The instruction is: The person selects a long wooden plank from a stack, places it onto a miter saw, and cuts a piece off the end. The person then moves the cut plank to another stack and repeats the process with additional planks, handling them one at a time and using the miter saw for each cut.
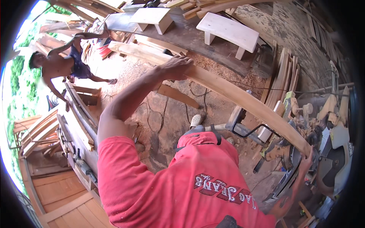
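Observation:
A long, pale wooden board (235, 95) slants across in front of me, from the upper left down to the right. My left hand (175, 67) is closed over it left of its middle, fingers wrapped across the top edge. At the board's lower right end, my right hand (305, 162) grips the tip; part of its fingers is hidden by the wood. The right end lies close to a power saw (334, 167) with a round guard. Under the board shows a black looped handle (243, 133).
Two small wooden benches (229, 31) (151, 17) stand on a dark worktable (121, 22) at the back. Another person (62, 66) stands at the left beside stacked planks. Cords (163, 114) and sawdust lie on the floor. A grinder-like power tool (85, 169) rests at lower left.

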